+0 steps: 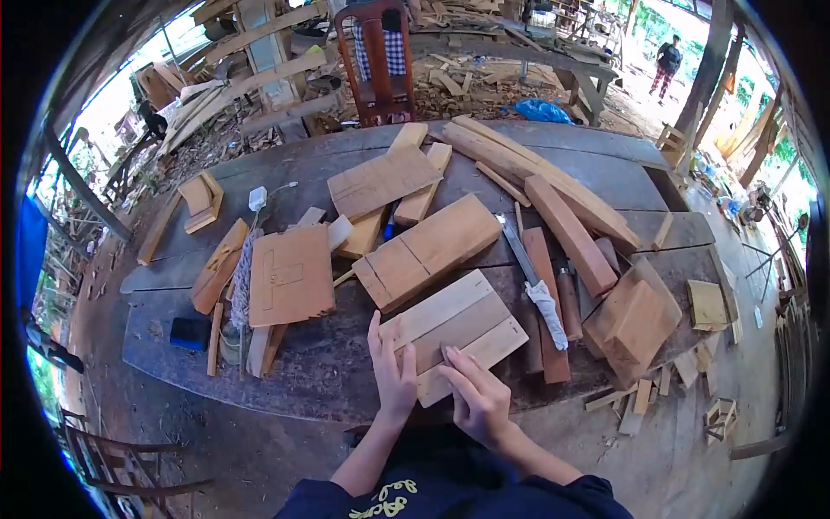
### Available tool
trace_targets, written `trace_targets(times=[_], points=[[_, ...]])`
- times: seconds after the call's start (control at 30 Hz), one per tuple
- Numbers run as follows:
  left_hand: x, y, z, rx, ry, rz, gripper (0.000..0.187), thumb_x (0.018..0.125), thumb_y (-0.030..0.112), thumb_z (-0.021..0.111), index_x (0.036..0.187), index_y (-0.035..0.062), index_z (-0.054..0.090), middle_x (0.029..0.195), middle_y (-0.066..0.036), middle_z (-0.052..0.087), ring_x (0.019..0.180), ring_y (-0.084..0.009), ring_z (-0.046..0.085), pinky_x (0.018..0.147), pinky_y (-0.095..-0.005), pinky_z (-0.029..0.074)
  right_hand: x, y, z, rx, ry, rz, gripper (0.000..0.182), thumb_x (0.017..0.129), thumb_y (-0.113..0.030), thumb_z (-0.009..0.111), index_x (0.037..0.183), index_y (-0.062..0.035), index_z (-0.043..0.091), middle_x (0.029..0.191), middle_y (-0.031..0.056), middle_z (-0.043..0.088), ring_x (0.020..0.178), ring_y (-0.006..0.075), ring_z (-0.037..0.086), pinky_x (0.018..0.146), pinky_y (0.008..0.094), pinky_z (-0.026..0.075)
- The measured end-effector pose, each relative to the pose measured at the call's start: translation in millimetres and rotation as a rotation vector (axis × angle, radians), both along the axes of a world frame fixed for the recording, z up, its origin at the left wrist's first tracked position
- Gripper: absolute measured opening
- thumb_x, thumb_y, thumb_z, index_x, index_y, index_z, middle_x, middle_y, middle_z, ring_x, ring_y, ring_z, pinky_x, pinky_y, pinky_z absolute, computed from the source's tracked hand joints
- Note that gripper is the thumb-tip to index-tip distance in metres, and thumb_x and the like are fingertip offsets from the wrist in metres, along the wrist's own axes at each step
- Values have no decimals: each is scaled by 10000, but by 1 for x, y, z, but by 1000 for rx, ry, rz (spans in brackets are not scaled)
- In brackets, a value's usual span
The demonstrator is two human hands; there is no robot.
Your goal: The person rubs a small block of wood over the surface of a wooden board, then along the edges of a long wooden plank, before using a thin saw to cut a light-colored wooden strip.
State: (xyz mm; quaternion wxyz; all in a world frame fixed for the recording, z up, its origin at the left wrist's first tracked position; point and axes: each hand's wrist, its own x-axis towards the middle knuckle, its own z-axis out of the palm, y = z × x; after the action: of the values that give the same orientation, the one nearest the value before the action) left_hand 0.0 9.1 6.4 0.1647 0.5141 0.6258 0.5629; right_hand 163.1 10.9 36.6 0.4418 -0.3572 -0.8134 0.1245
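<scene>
Head view, one frame. Left hand (393, 368) lies flat and open on the near-left end of a pale wooden panel (454, 333), fingers spread toward 12 o'clock, grasping nothing; it reads as a hold-down that keeps the panel from sliding. Right hand (475, 394) rests on the panel's near edge at about 5 o'clock from the panel's middle, fingers loosely curled with the tips on the wood, pressing or feeling along it and not closed round anything. The panel appears to be made of three strips side by side, set at a slant, close to the near edge of the workbench (328, 372), within easy reach of both hands. Just beyond it at 11 o'clock lies a larger block (428, 251), touching or nearly so. At 9 o'clock, a square board (290, 277) with marked lines. At 3 o'clock, a file or chisel (532, 277) with its handle wrapped in white cloth, lying along a reddish strip. Long planks (540, 177) cross the far side at 1 o'clock. Bench top is dark, worn, scattered with offcuts. Surroundings: open-sided shed, timber stacks and shavings on the ground, a wooden chair (378, 65) at 12 o'clock, a person (667, 62) standing far off at 1 o'clock.
</scene>
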Motion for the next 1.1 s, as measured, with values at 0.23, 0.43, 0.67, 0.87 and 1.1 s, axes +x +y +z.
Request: trace_targets(times=[0.23,0.43,0.67,0.87,1.1], points=[[-1,-1,-3,-29,76,2,448,936,60,530,1379,-1,518,1566,-234,282,1430,-386,328,1170,-445,293,35,31,10,68,148,-234,249,847,48,603,1077,18,693,1173,221,691,1070,386,684,947,429,547],[-1,0,-2,-32,49,-1,448,931,54,528,1374,-11,523,1570,-231,276,1438,-381,319,1180,-439,280,32,29,-4,87,-25,-329,271,835,41,585,1081,7,691,1255,217,659,1140,370,658,993,430,527],[-1,0,-2,-32,40,-4,446,927,45,523,1366,-35,532,1566,-235,275,1446,-376,312,1186,-430,275,23,22,-8,93,-65,-336,235,882,26,569,1083,10,689,1243,230,662,1132,398,657,967,433,535],[0,0,-1,-34,34,-11,452,925,41,529,1371,-29,531,1563,-233,278,1447,-380,309,1183,-436,280,22,21,-6,72,-91,-329,276,821,34,549,1061,13,683,1266,223,654,1206,376,627,1011,432,520],[-1,0,0,-32,9,-8,444,924,44,530,1362,-27,538,1567,-226,278,1447,-384,306,1193,-440,256,21,20,-8,90,-95,-330,263,832,35,555,1059,7,686,1242,237,661,1165,387,646,983,435,533]])
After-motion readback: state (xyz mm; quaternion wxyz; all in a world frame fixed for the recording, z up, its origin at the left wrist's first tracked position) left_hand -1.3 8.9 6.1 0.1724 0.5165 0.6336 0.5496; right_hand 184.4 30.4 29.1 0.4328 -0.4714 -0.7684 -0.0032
